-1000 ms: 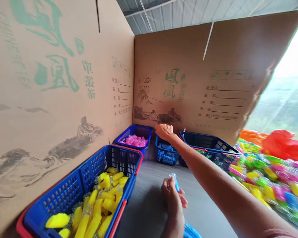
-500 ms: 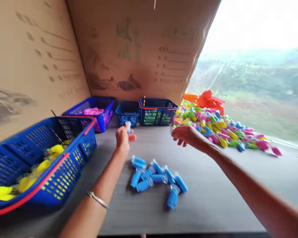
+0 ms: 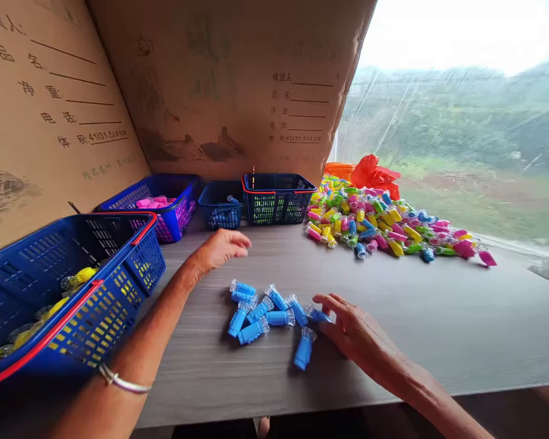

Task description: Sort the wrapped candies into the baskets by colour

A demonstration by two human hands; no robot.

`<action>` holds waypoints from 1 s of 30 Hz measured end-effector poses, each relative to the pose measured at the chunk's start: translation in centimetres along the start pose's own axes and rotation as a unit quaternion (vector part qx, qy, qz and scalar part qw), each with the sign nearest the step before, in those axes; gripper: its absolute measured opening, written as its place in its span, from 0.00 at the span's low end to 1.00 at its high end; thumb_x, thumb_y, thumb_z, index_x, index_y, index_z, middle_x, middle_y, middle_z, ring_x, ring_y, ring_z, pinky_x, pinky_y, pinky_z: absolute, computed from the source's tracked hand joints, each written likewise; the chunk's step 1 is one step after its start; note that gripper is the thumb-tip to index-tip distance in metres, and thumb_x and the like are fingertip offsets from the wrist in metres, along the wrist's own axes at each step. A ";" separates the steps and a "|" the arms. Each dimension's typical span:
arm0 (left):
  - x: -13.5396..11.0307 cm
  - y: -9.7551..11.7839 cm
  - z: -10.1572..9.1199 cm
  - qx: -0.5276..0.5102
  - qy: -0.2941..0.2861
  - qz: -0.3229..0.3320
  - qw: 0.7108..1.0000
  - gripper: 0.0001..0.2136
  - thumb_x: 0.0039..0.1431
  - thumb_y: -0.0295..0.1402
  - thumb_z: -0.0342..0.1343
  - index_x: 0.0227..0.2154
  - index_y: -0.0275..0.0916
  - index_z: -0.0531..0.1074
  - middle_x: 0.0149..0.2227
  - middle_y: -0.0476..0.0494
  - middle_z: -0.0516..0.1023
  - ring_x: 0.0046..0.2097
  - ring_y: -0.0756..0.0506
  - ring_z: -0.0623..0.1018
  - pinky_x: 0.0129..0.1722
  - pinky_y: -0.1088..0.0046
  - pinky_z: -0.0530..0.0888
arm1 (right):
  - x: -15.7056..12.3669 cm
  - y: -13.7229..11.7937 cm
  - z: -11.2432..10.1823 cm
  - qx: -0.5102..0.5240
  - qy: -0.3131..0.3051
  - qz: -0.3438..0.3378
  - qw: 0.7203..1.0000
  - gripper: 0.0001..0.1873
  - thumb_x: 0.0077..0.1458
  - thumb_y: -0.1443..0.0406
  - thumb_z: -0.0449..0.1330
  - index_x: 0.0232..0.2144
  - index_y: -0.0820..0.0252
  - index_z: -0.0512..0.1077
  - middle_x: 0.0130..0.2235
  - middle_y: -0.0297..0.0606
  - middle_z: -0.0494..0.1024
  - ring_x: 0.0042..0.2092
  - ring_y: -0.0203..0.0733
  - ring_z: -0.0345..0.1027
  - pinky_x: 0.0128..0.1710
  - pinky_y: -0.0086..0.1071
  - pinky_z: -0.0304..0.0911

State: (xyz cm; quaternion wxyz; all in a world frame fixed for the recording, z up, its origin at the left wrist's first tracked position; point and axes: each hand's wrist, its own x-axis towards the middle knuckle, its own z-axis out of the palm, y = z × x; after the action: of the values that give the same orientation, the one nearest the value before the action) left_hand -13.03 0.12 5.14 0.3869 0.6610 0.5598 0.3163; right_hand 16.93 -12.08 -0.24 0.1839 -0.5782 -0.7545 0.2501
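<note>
My right hand [image 3: 354, 332] lies at the right end of a loose group of blue plastic tubes with clear ribbed ends [image 3: 260, 317]. Its fingertips close on one tilted tube [image 3: 318, 316]. My left hand [image 3: 219, 250] hovers over the grey wood-grain table [image 3: 201, 378], with slightly curled fingers and nothing visible in them. It is nearest to a small dark blue basket [image 3: 220, 206] holding blue tubes. A thin bangle [image 3: 119, 381] circles my left wrist.
A large blue basket with a red rim [image 3: 96, 311] holds yellow items at the left. Behind it, a blue basket [image 3: 174, 207] holds pink items. A dark basket [image 3: 274, 198] stands at the back. Colourful wrapped pieces [image 3: 370, 228] lie heaped at right, before a red bag [image 3: 375, 174].
The view has tilted down. My left hand has moved back from the baskets and no longer shows a blue tube. My right hand has dropped from above the table to the blue tubes.
</note>
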 end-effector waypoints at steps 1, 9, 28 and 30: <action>-1.1 -1.2 0.4 0.026 -0.045 -0.009 0.999 0.13 0.41 0.32 0.60 0.34 0.36 0.77 0.31 0.47 0.77 0.35 0.46 0.75 0.37 0.72 0.70 | 0.3 0.3 0.1 0.004 -0.006 0.005 1.000 0.21 0.53 0.64 0.52 0.49 0.54 0.71 0.43 0.38 0.75 0.30 0.37 0.68 0.33 0.33 0.65; -3.9 -4.5 1.4 0.173 -0.073 0.001 0.982 0.12 0.45 0.37 0.56 0.31 0.38 0.79 0.37 0.45 0.76 0.41 0.45 0.74 0.39 0.71 0.66 | 7.2 -2.1 -2.6 0.269 -0.091 0.125 0.951 0.23 0.40 0.62 0.58 0.43 0.61 0.71 0.34 0.36 0.74 0.20 0.34 0.66 0.18 0.30 0.63; -3.6 -6.0 0.8 0.075 -0.001 -0.015 0.997 0.07 0.51 0.36 0.50 0.26 0.39 0.69 0.26 0.49 0.72 0.29 0.49 0.69 0.28 0.75 0.63 | 20.3 -11.3 1.3 0.470 0.021 -0.062 0.880 0.13 0.36 0.64 0.62 0.29 0.62 0.74 0.30 0.37 0.76 0.31 0.42 0.73 0.27 0.32 0.68; -3.4 -6.1 1.0 0.042 0.009 -0.042 0.998 0.07 0.52 0.36 0.50 0.27 0.39 0.69 0.25 0.50 0.72 0.26 0.51 0.68 0.24 0.77 0.62 | 17.6 -7.9 1.1 0.438 0.048 -0.049 0.896 0.13 0.37 0.62 0.62 0.29 0.63 0.75 0.29 0.37 0.76 0.28 0.39 0.71 0.23 0.30 0.65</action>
State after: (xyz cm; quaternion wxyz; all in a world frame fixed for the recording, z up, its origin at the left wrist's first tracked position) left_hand -15.83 -2.97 -0.61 0.3671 0.6494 0.6033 0.2820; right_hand 5.53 3.06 3.37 0.4671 -0.4126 -0.5863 0.5176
